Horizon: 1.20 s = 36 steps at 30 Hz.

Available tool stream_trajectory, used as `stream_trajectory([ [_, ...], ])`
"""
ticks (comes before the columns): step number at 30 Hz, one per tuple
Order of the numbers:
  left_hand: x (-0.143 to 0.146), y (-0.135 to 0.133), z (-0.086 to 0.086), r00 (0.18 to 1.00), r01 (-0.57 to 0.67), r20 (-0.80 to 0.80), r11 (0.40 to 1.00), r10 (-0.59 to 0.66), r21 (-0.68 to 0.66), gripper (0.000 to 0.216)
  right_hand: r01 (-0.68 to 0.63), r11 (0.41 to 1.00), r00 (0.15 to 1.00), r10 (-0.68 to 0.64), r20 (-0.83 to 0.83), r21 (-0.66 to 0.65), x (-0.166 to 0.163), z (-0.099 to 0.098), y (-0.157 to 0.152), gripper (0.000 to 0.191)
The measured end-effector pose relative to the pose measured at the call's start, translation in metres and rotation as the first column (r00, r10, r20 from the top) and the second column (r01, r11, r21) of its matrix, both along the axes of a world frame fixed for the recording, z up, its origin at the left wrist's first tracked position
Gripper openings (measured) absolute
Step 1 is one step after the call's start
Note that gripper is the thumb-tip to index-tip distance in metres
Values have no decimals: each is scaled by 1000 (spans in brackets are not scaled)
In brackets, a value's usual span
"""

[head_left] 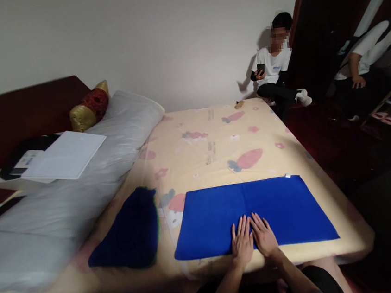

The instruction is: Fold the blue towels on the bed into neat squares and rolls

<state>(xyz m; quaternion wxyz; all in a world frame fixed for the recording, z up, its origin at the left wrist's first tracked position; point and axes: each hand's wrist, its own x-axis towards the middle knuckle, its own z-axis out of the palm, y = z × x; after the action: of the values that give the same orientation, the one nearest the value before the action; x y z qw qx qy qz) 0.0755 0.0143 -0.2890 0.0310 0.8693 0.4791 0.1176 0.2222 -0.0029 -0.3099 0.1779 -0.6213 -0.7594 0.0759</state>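
A bright blue cloth (285, 207) lies spread flat near the front edge of a bed (216, 144) covered by a pale yellow sheet with a pink pattern. My left hand (242, 242) and my right hand (263, 236) rest flat on the cloth's near middle, side by side, fingers stretched out and holding nothing. A crease runs up the cloth's middle from my hands. To the left lies a darker blue folded cloth (129, 232), apart from both hands.
A long grey-white bolster (67, 188) lies along the bed's left side with a white flat board (65, 155) on it and a red-gold cushion (89, 106) behind. A seated person (274, 70) holds a phone at the far corner. Dark wardrobe (322, 21) at right.
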Motion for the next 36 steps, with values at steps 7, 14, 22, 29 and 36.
stream_trajectory([
  [7, -124, 10, -9, 955, -290, -45, 956, 292, 53, 55, 388, 919, 916, -392, 82, 61, 141, -13, -46, 60],
  [14, -189, 14, -7, 891, -451, -14, 888, 454, 88, 55, 487, 867, 864, -496, 87, 106, 198, -17, -70, 68],
  [22, -28, 59, 14, 997, -73, -7, 997, 74, 28, 58, 100, 994, 995, -101, 22, 41, 34, 0, 44, 54],
  [29, -43, 86, -7, 997, -76, -24, 997, 76, -3, 55, 138, 990, 989, -140, 50, 29, 83, -1, 67, 51],
  [36, -197, 93, -11, 868, -492, -29, 866, 496, 87, 54, 483, 870, 858, -493, 143, 99, 235, -8, 7, 65],
])
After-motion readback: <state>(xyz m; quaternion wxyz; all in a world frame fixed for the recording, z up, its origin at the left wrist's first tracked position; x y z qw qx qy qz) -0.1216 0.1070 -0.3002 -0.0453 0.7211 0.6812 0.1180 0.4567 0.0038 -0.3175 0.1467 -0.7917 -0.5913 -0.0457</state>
